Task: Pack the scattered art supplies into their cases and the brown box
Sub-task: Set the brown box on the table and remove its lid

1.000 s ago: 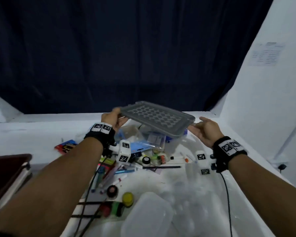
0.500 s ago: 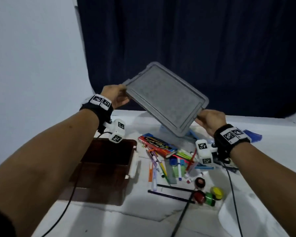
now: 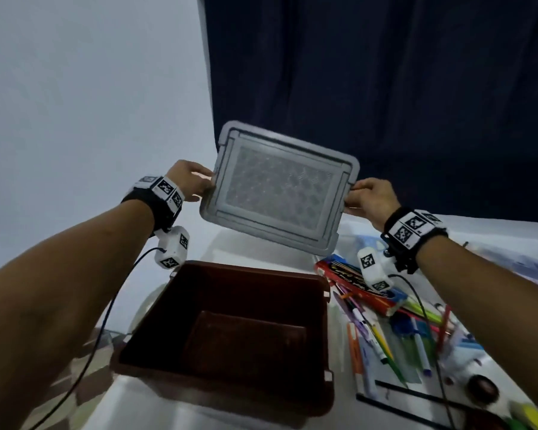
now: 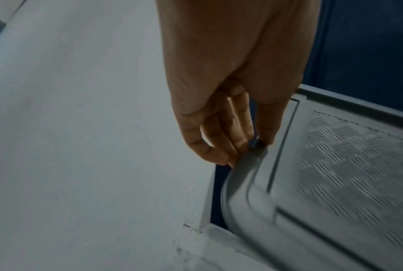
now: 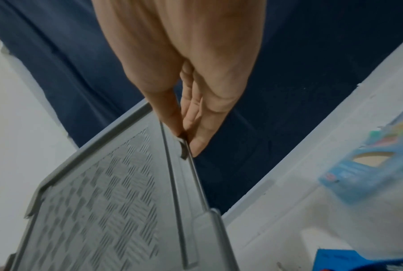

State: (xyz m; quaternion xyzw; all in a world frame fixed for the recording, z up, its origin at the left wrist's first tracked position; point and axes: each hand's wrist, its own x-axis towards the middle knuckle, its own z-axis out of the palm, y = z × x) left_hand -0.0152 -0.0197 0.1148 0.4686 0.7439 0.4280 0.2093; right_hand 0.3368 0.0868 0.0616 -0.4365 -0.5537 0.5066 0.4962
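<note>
A grey plastic lid (image 3: 280,190) with a chequered pattern hangs tilted in the air above the far edge of the open brown box (image 3: 199,370). My left hand (image 3: 193,181) pinches its left edge (image 4: 254,152) between thumb and fingers. My right hand (image 3: 367,197) pinches the right edge (image 5: 184,144) the same way. The brown box shows nothing inside. To its right lie scattered markers and pens (image 3: 382,342) and a red crayon pack (image 3: 351,280) on the white table.
A white wall stands at the left and a dark blue curtain (image 3: 385,72) behind. Small paint pots (image 3: 482,389) and black pencils (image 3: 416,395) lie at the near right. A blue package (image 5: 367,170) lies on the table in the right wrist view.
Both hands carried the lid leftward from above the clear container and scattered supplies to above the brown box. It now faces me more upright, and the view has turned left.
</note>
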